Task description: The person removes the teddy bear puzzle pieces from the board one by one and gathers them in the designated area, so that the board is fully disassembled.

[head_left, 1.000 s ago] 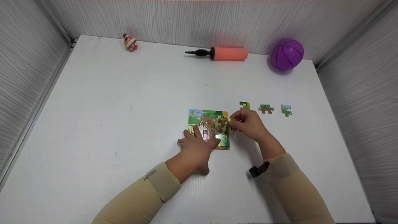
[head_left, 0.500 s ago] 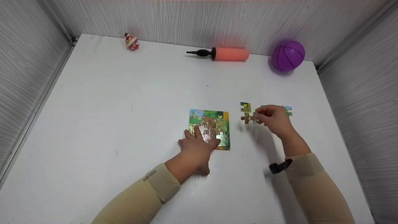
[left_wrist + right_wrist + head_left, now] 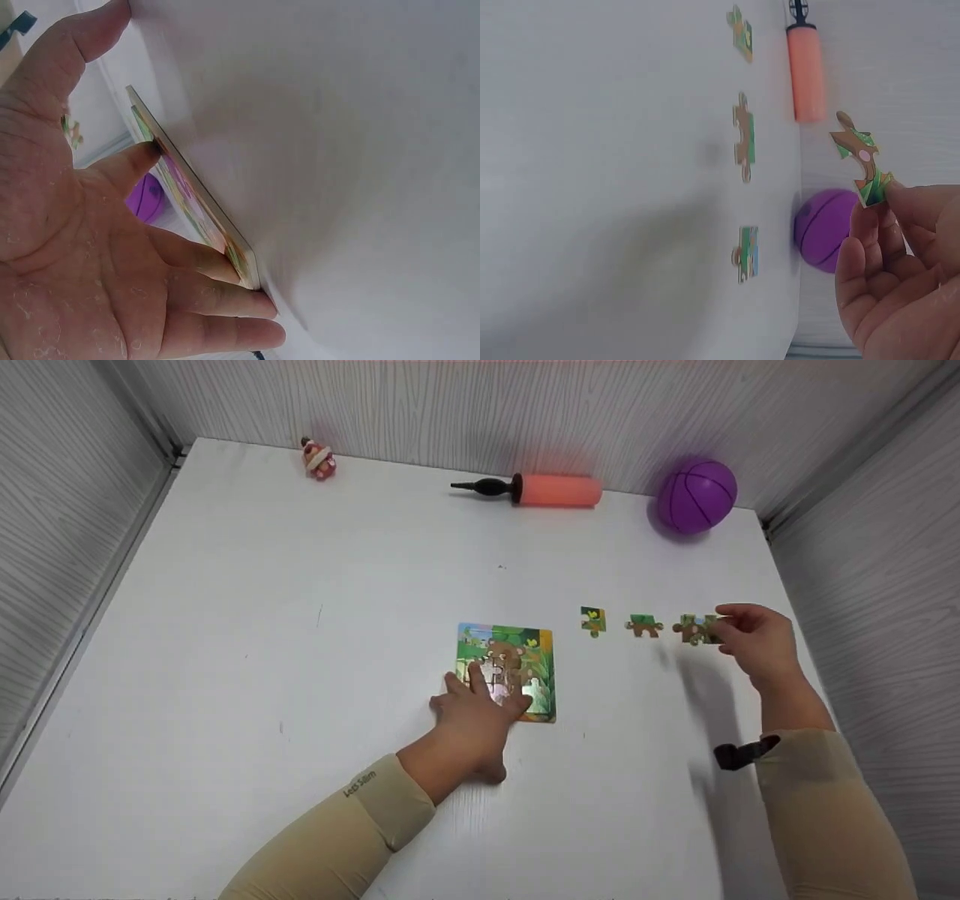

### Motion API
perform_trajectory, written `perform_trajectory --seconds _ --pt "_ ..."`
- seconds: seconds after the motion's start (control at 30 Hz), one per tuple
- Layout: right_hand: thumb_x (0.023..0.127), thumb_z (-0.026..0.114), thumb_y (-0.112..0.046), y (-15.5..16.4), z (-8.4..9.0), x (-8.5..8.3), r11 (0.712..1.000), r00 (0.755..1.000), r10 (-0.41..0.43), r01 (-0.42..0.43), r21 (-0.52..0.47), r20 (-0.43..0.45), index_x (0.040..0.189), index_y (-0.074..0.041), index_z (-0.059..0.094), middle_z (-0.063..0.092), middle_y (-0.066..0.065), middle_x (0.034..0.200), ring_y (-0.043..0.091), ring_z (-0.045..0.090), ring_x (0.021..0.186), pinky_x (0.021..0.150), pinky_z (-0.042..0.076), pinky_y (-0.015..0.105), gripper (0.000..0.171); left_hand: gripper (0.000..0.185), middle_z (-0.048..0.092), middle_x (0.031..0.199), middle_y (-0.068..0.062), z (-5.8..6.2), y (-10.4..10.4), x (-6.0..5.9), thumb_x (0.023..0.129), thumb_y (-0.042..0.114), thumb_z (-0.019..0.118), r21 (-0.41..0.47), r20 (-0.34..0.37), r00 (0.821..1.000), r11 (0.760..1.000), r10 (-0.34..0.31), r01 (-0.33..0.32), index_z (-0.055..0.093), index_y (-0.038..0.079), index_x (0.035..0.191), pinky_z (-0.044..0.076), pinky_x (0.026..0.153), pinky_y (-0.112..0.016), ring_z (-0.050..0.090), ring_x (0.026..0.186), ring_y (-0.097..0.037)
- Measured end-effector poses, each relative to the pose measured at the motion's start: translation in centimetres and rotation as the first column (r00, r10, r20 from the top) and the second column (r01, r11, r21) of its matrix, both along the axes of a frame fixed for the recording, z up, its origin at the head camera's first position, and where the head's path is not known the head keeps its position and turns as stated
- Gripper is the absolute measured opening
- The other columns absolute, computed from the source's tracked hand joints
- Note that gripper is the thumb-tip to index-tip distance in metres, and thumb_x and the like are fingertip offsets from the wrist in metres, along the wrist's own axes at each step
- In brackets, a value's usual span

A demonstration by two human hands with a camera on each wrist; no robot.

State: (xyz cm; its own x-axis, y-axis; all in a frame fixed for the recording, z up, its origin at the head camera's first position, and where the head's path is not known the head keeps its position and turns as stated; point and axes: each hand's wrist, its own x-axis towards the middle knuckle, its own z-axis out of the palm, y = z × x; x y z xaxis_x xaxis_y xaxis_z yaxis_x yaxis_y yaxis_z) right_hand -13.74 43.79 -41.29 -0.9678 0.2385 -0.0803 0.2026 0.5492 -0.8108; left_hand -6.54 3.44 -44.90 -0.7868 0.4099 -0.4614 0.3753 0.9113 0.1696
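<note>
Head view: puzzle board (image 3: 507, 669) pressed flat on worktop (image 3: 300, 622) by left hand (image 3: 480, 709), fingers straight. Brown-green piece (image 3: 861, 161) pinched aloft by right hand (image 3: 757, 641) over loose pieces (image 3: 643, 625). Risk: thin fingertip pinch, piece dropped.

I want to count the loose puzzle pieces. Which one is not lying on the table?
The brown and green piece pinched in the right hand; the other three lie flat on the table.

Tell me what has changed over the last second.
The right hand lifted a puzzle piece off the puzzle board and carried it rightward, above the three loose pieces. It still pinches it. The left hand stays pressed flat on the board; pump, ball and loose pieces unmoved.
</note>
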Motion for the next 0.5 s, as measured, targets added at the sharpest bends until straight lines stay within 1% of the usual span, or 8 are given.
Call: perform_trajectory --seconds 0.1,0.17,0.33,0.4,0.5 --pt "0.104 0.067 -0.013 1.8 0.1 -0.2 0.998 0.998 -0.063 0.063 -0.009 0.013 0.121 -0.006 0.065 0.06 -0.006 0.098 0.004 0.062 0.084 0.071 0.056 0.017 0.019 0.112 0.011 0.167 -0.041 0.0 0.0 0.0 0.071 0.054 0.09 0.002 -0.001 1.0 1.0 0.001 -0.001 0.031 0.044 0.166 0.046 0.097 -0.075 0.023 0.144 -0.071" --pt "0.104 0.067 -0.014 2.7 0.0 -0.3 0.995 0.994 -0.102 0.101 0.006 0.028 0.117 -0.008 0.063 0.058 -0.006 0.098 0.003 0.061 0.083 0.07 0.055 0.017 0.015 0.113 0.011 0.167 -0.041 0.1 0.0 0.0 0.071 0.054 0.09 0.003 0.001 1.0 1.0 0.002 -0.002 0.031 0.044 0.167 0.046 0.097 -0.075 0.023 0.144 -0.072" --pt "0.103 0.067 -0.017 4.6 -0.5 -0.7 0.986 0.983 -0.166 0.163 0.037 0.081 0.113 -0.009 0.062 0.058 -0.005 0.1 0.001 0.062 0.082 0.071 0.055 0.018 0.013 0.113 0.011 0.167 -0.041 0.1 -0.1 0.0 0.072 0.054 0.091 0.0 0.004 1.0 1.0 0.006 -0.006 0.03 0.044 0.167 0.045 0.098 -0.075 0.022 0.144 -0.071" --pt "0.103 0.068 -0.017 5.3 -0.7 -0.7 0.983 0.977 -0.184 0.182 0.033 0.107 0.112 -0.008 0.064 0.059 -0.006 0.098 0.001 0.063 0.08 0.07 0.054 0.018 0.013 0.113 0.011 0.167 -0.04 0.2 -0.1 0.0 0.072 0.054 0.09 -0.005 0.003 1.0 1.0 0.004 -0.004 0.03 0.044 0.167 0.046 0.098 -0.075 0.022 0.144 -0.071" --pt "0.103 0.068 -0.018 6.2 -0.9 -0.6 0.977 0.967 -0.213 0.209 0.039 0.139 0.11 -0.008 0.067 0.061 -0.012 0.09 0.001 0.062 0.078 0.068 0.052 0.019 0.012 0.112 0.01 0.168 -0.04 0.2 -0.1 0.1 0.073 0.055 0.089 -0.007 0.002 1.0 1.0 -0.002 0.002 0.029 0.044 0.167 0.046 0.098 -0.074 0.022 0.145 -0.071"
